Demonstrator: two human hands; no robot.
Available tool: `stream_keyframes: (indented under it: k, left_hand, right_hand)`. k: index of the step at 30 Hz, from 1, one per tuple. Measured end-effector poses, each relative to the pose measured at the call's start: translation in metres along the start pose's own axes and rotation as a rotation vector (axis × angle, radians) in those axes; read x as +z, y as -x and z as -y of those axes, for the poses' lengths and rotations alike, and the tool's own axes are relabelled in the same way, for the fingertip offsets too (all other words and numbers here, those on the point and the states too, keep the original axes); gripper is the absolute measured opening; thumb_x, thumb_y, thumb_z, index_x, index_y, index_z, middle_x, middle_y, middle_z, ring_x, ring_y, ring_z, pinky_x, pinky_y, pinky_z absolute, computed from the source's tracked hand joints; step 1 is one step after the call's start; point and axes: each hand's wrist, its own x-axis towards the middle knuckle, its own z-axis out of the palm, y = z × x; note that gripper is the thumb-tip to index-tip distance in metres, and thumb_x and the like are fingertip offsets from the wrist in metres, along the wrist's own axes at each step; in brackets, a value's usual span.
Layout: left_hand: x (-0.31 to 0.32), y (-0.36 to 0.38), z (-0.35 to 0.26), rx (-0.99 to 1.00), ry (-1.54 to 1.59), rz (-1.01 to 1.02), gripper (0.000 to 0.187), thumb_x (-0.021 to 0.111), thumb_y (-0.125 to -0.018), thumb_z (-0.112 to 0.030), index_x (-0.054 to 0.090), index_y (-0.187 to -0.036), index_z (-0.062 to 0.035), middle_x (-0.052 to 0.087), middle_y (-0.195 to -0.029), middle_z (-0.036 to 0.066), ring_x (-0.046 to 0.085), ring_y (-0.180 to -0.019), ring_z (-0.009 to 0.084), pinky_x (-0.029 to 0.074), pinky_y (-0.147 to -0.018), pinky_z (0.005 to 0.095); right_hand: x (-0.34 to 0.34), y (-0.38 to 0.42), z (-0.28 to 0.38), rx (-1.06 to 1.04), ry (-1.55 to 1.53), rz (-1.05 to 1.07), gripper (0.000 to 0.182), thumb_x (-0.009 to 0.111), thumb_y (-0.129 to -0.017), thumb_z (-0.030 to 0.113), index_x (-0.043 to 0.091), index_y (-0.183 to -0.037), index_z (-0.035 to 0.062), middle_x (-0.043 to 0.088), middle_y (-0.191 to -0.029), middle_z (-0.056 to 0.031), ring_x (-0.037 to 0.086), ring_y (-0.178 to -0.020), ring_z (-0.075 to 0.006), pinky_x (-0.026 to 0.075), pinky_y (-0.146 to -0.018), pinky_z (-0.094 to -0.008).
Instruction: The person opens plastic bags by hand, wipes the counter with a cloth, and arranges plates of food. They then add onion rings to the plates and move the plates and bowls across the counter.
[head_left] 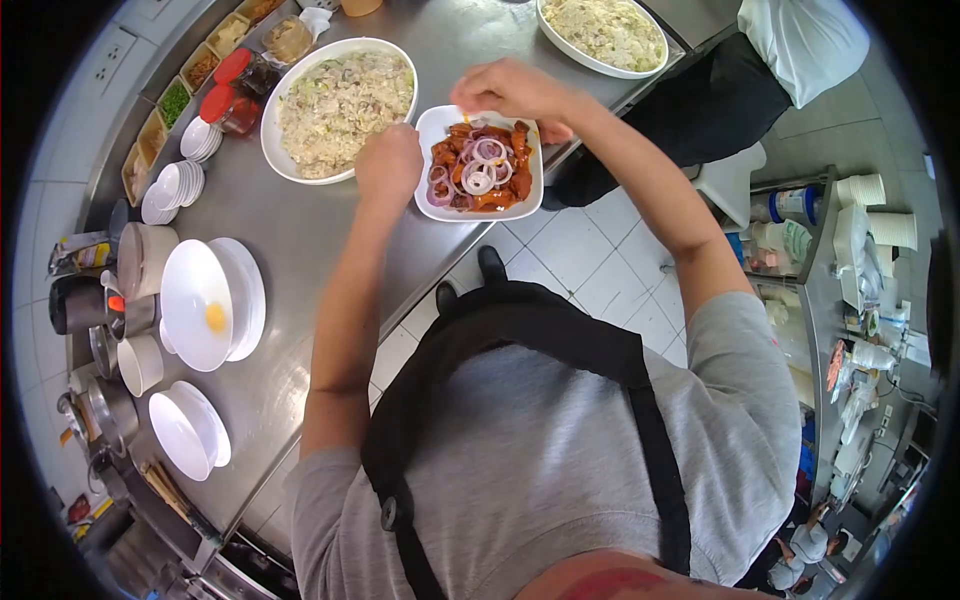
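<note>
A white square dish [532, 200] holds reddish sauced pieces of food [515, 185] topped with purple onion rings [479, 178]. It stands at the front edge of the steel counter. My left hand [390, 162] is closed like a fist against the dish's left rim, fingers mostly hidden from above. Over the far rim is my right hand [510, 92], fingers curled together; whatever they hold is too small to make out. Just left of my left hand sits a large white oval bowl [272, 140] of pale rice-like food with green bits [345, 110].
Another oval bowl [650, 68] of similar food stands at the far right. White bowls [195, 300], small stacked dishes [180, 185], red-lidded jars [222, 104] and ingredient trays [200, 70] line the counter's left. A person in dark trousers [690, 95] stands close on the right.
</note>
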Motion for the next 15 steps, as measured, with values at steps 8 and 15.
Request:
stream_keyframes:
  k: [8,15]
  left_hand:
    - [-0.003,0.009,0.014,-0.122,0.504,0.155,0.024,0.048,-0.083,-0.017,0.058,-0.069,0.0005,0.056,-0.053,0.009,0.055,-0.04,0.0143,0.043,-0.038,0.0264]
    - [0.009,0.009,0.014,-0.12,0.453,0.152,0.025,0.049,-0.081,-0.019,0.058,-0.066,-0.0006,0.056,-0.05,0.012,0.057,-0.044,0.0227,0.047,-0.054,0.0329]
  right_hand:
    - [-0.028,0.046,0.003,0.352,0.002,0.041,0.011,0.06,-0.066,0.01,0.061,-0.075,0.003,0.059,-0.068,-0.0095,0.056,-0.055,-0.0171,0.044,-0.053,-0.0283]
    - [-0.023,0.067,0.033,0.546,-0.033,-0.01,0.016,0.061,-0.067,0.009,0.064,-0.082,0.0046,0.061,-0.073,-0.0098,0.056,-0.054,-0.0122,0.048,-0.052,-0.0262]
